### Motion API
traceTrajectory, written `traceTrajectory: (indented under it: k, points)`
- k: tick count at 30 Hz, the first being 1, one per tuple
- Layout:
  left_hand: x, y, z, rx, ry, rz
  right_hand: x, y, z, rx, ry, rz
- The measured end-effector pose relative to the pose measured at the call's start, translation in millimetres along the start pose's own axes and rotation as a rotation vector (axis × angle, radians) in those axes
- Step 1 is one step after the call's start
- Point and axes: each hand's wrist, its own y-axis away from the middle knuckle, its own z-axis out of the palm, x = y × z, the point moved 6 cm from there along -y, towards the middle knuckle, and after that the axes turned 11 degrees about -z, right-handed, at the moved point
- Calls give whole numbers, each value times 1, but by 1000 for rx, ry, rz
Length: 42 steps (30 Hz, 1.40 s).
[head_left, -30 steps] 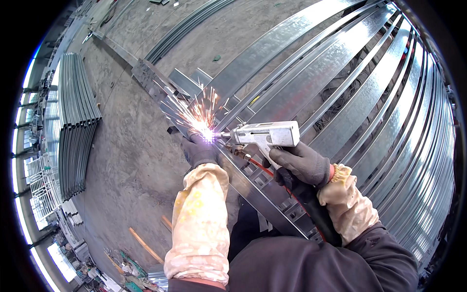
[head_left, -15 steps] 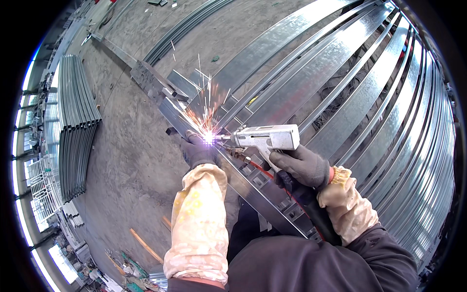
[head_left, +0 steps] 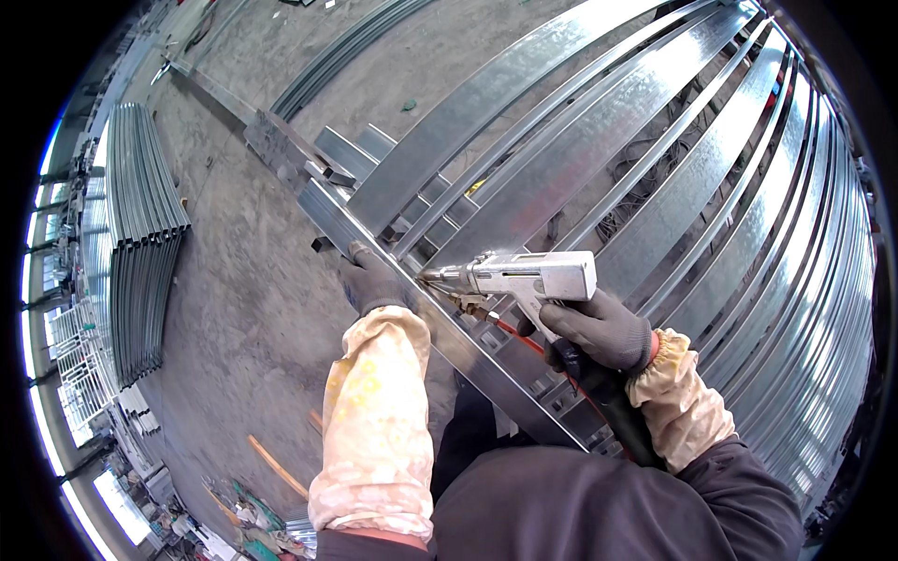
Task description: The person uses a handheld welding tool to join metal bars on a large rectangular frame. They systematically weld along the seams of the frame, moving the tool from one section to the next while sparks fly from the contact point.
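Note:
My gloved right hand (head_left: 601, 329) is closed round the pistol grip of a silver welding gun (head_left: 547, 274). The gun's nozzle points left, close to the joint where a flat metal tube meets the long metal rail (head_left: 486, 379). No sparks show at its tip. My gloved left hand (head_left: 371, 282) grips the outer side of that rail, just left of the nozzle; some of its fingers are hidden. From the gun a black sleeve (head_left: 613, 411) and a red hose (head_left: 524, 340) run down toward my body.
Long galvanized tubes (head_left: 561, 192) fan out to the upper right, with dark cables beneath. A stack of metal profiles (head_left: 145, 252) lies on the left, and more profiles (head_left: 337, 51) at the top. A wooden strip (head_left: 278, 466) is on the concrete floor at lower left.
The bright arc and sparks at the joint have gone out. The gun has moved slightly right and down, and my left hand has shifted slightly left, away from the nozzle.

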Motion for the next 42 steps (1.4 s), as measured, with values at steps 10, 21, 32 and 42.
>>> traceTrajectory:
  k: [10,21,32,42]
  points:
    - [5,2,0,10,-122,-26,7,1,-6,17,1,8]
    - [2,-3,0,60,-171,39,10,1,-8,20,-5,10]
    - [4,3,-2,33,-43,-15,6,2,-5,14,43,5]
    - [17,19,-7,66,-113,27,11,7,-9,14,25,7]
